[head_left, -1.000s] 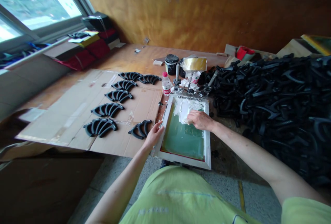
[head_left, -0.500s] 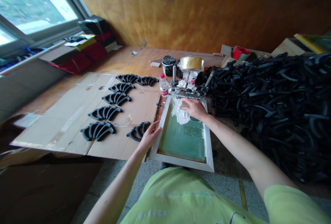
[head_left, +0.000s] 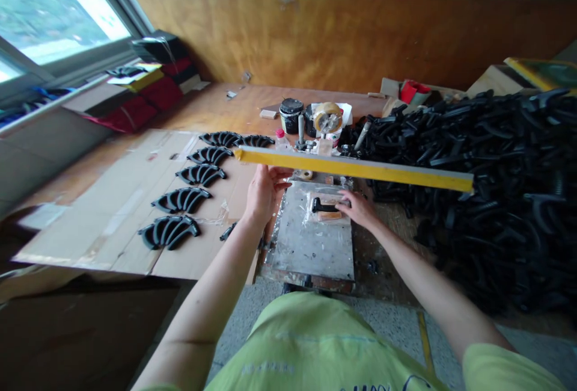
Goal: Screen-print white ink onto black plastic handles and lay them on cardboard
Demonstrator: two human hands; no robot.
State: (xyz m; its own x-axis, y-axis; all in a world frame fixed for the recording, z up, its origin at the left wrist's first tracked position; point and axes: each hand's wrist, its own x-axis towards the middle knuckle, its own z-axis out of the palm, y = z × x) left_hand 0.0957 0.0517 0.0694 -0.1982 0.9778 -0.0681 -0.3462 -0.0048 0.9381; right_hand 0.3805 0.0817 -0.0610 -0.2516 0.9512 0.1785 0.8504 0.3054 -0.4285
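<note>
The screen frame is tipped up over the work plate, its yellow-and-grey front edge [head_left: 356, 168] facing me. My left hand [head_left: 262, 195] is raised at the frame's left part and supports it from below; the edge hides part of the grip. On the metal plate [head_left: 311, 252] lies a small black plastic piece [head_left: 324, 206], shaped like a handle, in a tan holder under clear film. My right hand [head_left: 360, 207] has its fingers closed on the right end of that piece.
Fanned rows of black curved pieces [head_left: 169, 231] lie on the cardboard [head_left: 112, 198] at left. A large heap of black parts [head_left: 487, 198] fills the right. Behind the frame stand a black-lidded tub [head_left: 291, 115], a tape roll [head_left: 328, 119] and a red-capped bottle [head_left: 281, 138].
The screen frame has swung up from lying flat, baring the plate beneath. My left hand has risen with it. My right hand has left the white ink area and moved down to the black piece.
</note>
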